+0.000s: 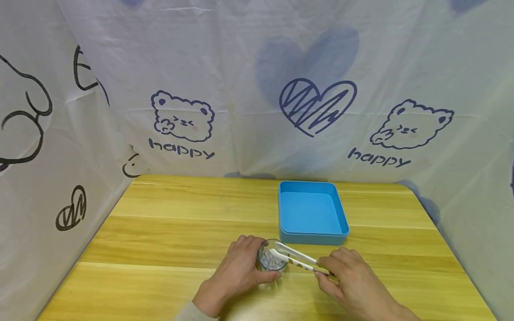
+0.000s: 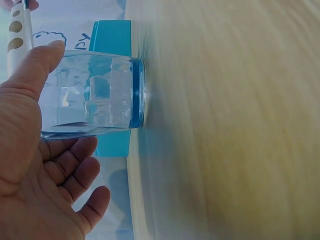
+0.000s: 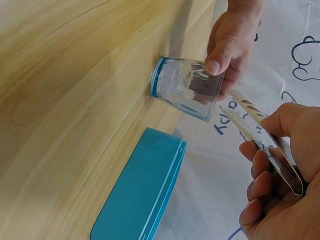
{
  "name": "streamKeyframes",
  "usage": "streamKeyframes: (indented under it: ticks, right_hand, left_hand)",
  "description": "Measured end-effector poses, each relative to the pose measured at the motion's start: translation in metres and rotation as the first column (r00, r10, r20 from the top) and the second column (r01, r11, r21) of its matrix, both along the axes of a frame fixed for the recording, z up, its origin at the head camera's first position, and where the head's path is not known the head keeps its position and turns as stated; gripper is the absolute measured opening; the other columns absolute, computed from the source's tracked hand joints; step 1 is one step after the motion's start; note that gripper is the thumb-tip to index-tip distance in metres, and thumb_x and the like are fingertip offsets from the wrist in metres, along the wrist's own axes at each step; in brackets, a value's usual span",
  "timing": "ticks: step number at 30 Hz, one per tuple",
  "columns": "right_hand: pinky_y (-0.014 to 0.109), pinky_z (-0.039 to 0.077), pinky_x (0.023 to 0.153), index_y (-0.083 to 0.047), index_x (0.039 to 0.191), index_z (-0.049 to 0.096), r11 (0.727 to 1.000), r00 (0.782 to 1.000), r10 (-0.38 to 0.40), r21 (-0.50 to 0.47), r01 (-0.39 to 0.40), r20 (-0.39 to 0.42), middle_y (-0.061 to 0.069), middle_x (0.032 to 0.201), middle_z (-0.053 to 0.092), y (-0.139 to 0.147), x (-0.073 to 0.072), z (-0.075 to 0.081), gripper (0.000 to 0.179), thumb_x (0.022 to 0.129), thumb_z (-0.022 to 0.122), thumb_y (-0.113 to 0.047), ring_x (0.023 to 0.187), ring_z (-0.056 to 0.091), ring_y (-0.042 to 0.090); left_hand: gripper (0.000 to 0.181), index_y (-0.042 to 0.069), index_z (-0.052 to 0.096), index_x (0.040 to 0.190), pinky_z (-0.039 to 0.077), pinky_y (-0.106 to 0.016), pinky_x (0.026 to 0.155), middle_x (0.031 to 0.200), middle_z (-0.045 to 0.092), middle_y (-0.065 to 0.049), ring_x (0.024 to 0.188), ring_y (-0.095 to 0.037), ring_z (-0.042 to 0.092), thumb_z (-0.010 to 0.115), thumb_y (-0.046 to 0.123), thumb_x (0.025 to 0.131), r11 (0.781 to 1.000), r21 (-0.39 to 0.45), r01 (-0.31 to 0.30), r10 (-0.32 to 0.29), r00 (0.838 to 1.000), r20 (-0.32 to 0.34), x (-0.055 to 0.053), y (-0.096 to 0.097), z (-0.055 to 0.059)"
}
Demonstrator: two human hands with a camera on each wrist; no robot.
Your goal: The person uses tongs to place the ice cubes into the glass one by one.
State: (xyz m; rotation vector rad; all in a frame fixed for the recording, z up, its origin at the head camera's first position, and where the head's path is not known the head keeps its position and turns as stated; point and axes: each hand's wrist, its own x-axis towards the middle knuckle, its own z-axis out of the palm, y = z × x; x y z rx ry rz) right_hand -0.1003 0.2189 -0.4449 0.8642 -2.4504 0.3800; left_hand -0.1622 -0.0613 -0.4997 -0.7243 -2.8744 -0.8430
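Note:
My left hand (image 1: 237, 269) holds a clear glass (image 2: 135, 95) standing upright on the table, with thumb and fingers on opposite sides near its rim. Clear chunks (image 1: 272, 261), like ice cubes, lie in the glass. In my right hand (image 1: 353, 280) is a pair of white tongs (image 1: 300, 254) with brown spots, pinched between thumb and fingers. The tongs' tips (image 3: 226, 111) are slightly apart at the glass's mouth in the right wrist view. Whether they touch a chunk I cannot tell.
Just behind the glass and to its right sits an open, shallow blue box (image 1: 315, 240), with nothing visible inside. The wooden table (image 1: 168, 232) runs back to a white printed cloth (image 1: 241, 89) hanging behind and along both sides.

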Motion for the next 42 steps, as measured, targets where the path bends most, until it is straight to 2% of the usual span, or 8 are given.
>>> streamKeyframes:
  ticks: [16,20,24,28,34,37,40,42]
  right_hand:
    - [0.029,0.048,0.071,-0.022,0.095,0.075,0.999,0.998,-0.046,0.01,0.046,0.033,-0.018,0.085,0.059,0.002,0.001,-0.001,0.019,0.08,0.087,-0.018,0.08,0.048,-0.001]
    - [0.026,0.045,0.068,-0.021,0.095,0.075,0.998,0.997,-0.064,-0.021,0.065,0.039,-0.021,0.083,0.055,0.002,0.0,-0.002,0.018,0.081,0.087,-0.017,0.079,0.045,-0.003]
    - [0.025,0.047,0.065,-0.021,0.095,0.075,0.987,0.991,-0.116,-0.105,0.122,0.063,-0.019,0.085,0.059,0.004,-0.002,-0.003,0.019,0.082,0.086,-0.013,0.079,0.049,-0.002]
    - [0.027,0.049,0.062,-0.018,0.095,0.075,0.952,0.974,-0.215,-0.206,0.226,0.075,-0.013,0.085,0.063,0.012,-0.007,-0.006,0.016,0.084,0.085,-0.01,0.078,0.053,0.003]
    - [0.032,0.046,0.056,-0.002,0.101,0.077,0.869,0.929,-0.366,-0.338,0.361,0.052,0.002,0.082,0.066,0.046,-0.028,-0.015,0.014,0.089,0.078,-0.009,0.073,0.054,0.014]
    - [0.044,0.049,0.059,0.003,0.102,0.075,0.822,0.892,-0.447,-0.361,0.441,0.073,0.013,0.085,0.068,0.069,-0.043,-0.02,0.018,0.092,0.073,-0.012,0.076,0.06,0.027]
    - [0.058,0.05,0.064,0.007,0.105,0.074,0.782,0.85,-0.512,-0.342,0.521,0.124,0.021,0.09,0.07,0.089,-0.054,-0.027,0.025,0.096,0.066,-0.016,0.082,0.064,0.039]
    - [0.06,0.049,0.064,0.008,0.106,0.073,0.762,0.821,-0.544,-0.308,0.57,0.172,0.023,0.09,0.069,0.1,-0.059,-0.031,0.029,0.099,0.062,-0.018,0.082,0.064,0.042]
  left_hand:
    - [0.076,0.014,0.066,0.13,0.046,-0.036,0.089,0.117,0.069,0.002,0.105,-0.015,0.056,0.088,0.062,0.076,1.0,0.004,0.0,0.0,1.0,-0.005,0.0,0.0,-0.001]
    - [0.076,0.014,0.066,0.13,0.047,-0.037,0.09,0.116,0.068,0.002,0.105,-0.015,0.056,0.087,0.063,0.075,1.0,-0.002,-0.007,0.007,1.0,-0.002,0.0,0.0,-0.001]
    - [0.077,0.014,0.066,0.131,0.047,-0.039,0.093,0.118,0.068,0.001,0.107,-0.016,0.056,0.087,0.063,0.076,1.0,-0.002,-0.01,0.01,1.0,0.003,0.0,0.0,-0.001]
    - [0.077,0.014,0.065,0.131,0.048,-0.042,0.095,0.121,0.068,0.0,0.11,-0.018,0.057,0.087,0.063,0.076,1.0,0.004,-0.008,0.007,1.0,0.006,0.0,0.0,-0.001]
    - [0.077,0.014,0.065,0.131,0.048,-0.044,0.096,0.121,0.068,0.0,0.111,-0.018,0.057,0.088,0.062,0.076,1.0,0.012,-0.007,0.006,1.0,0.011,0.0,0.0,0.0]
    - [0.077,0.014,0.065,0.131,0.047,-0.044,0.096,0.121,0.068,0.0,0.111,-0.018,0.057,0.088,0.062,0.076,1.0,0.016,-0.007,0.006,1.0,0.015,0.0,0.0,0.0]
    - [0.076,0.014,0.065,0.131,0.047,-0.043,0.096,0.121,0.068,0.0,0.111,-0.018,0.057,0.088,0.061,0.076,1.0,0.022,-0.003,0.003,1.0,0.014,0.0,0.0,-0.001]
    - [0.076,0.014,0.065,0.131,0.047,-0.043,0.096,0.121,0.068,0.0,0.111,-0.018,0.057,0.088,0.061,0.076,1.0,0.023,-0.001,0.001,1.0,0.013,0.0,0.0,-0.001]
